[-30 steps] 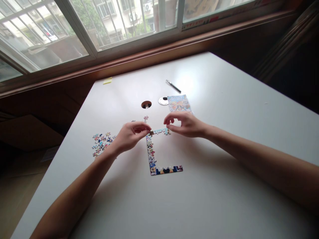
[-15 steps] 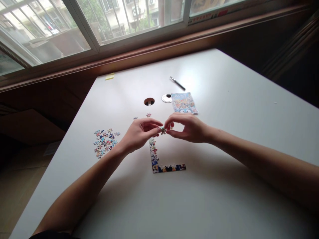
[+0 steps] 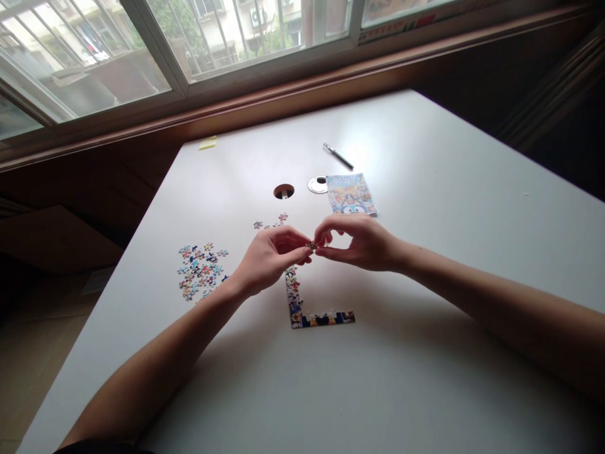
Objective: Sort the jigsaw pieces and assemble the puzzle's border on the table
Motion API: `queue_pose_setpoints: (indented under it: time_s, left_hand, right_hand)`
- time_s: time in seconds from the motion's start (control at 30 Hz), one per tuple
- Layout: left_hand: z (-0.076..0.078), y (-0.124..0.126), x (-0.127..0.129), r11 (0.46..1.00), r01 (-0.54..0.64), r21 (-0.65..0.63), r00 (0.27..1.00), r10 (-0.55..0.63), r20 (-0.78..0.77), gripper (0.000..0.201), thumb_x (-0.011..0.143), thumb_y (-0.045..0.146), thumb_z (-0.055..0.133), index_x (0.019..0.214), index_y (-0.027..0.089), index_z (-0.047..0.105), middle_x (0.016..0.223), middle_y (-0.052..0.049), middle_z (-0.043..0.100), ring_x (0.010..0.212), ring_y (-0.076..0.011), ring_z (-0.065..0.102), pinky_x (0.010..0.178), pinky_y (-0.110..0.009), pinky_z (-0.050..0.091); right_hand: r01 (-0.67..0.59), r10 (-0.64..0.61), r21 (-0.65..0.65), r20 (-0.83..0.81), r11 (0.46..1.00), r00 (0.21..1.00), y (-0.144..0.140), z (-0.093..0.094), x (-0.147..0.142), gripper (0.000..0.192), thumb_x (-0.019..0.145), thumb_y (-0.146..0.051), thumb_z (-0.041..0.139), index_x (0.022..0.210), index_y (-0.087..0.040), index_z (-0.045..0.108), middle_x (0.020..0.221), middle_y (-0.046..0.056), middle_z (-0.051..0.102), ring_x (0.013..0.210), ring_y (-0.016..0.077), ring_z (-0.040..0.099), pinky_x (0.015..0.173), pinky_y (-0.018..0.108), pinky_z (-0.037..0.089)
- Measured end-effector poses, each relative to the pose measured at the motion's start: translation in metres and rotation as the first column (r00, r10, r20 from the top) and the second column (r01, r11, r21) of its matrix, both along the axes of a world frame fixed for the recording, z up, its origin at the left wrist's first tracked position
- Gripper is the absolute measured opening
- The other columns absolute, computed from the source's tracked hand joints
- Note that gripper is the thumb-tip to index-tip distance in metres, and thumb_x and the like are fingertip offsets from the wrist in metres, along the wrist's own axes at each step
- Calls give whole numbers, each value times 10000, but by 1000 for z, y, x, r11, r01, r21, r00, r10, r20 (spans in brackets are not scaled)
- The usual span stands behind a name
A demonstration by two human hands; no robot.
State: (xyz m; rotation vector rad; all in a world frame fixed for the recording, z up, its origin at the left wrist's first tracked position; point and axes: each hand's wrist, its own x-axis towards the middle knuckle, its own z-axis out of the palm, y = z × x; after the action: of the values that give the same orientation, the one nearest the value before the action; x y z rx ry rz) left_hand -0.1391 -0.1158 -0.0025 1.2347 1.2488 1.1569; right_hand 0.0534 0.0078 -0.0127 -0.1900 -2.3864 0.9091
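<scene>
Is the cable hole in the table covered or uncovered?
Uncovered. The hole shows as a dark open circle in the table, and its round cap lies beside it, by the picture card.

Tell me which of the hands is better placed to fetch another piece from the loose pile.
Probably the left hand: the loose pile lies on its side, close to its wrist. The right hand would have to cross over the assembled border.
</scene>
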Motion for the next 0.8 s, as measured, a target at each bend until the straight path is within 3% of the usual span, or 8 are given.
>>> queue_pose_setpoints:
  time_s: [0.17, 0.3, 0.6, 0.7, 0.8]
  left_hand:
    - [-3, 0, -1, 1000, 14, -28, 999, -15, -40, 185, 850, 254, 741, 979, 123, 728, 878, -84, 746, 794, -150, 691, 751, -293, 563]
    - [-3, 0, -1, 1000, 4, -2, 999, -4, -40, 269, 856, 262, 740, 1072, 153, 623, 847, -50, 723, 755, -137, 669, 718, -286, 546]
    - [-6, 0, -2, 997, 75, 9, 989, -73, -125, 216, 900, 272, 685, 1051, 178, 563, 877, -45, 701, 803, -139, 646, 718, -271, 509]
    - [-6, 0, -3, 996, 60, 68, 963, -40, -267, 170, 925, 271, 639, 1054, 170, 591, 918, -61, 699, 853, -160, 661, 761, -297, 533]
    - [-9, 0, -4, 970, 92, 224, 833, 49, -551, 122, 942, 254, 593, 1009, 171, 651, 959, -70, 698, 909, -184, 654, 836, -348, 543]
  right_hand:
    - [-37, 40, -82, 36, 996, 999, 0, 1, -1, 195, 863, -283, 698, 1030, -185, 676, 838, 27, 741, 746, 137, 642, 686, 278, 485]
    - [-30, 41, -141, 79, 989, 996, 0, 0, -1, 164, 862, -301, 699, 985, -192, 708, 821, 22, 750, 705, 127, 644, 670, 271, 493]
    - [-94, 114, -121, 181, 988, 977, 1, 6, 1, 118, 827, -293, 706, 888, -193, 725, 760, 9, 722, 677, 121, 612, 629, 256, 476]
    - [-91, 104, -66, 235, 994, 967, 6, 9, 4, 100, 807, -273, 696, 870, -198, 713, 769, 10, 710, 703, 132, 602, 650, 266, 466]
    - [-69, 58, 22, 314, 997, 948, 17, 9, 10, 93, 795, -281, 691, 854, -211, 714, 836, 24, 696, 755, 153, 594, 691, 287, 456]
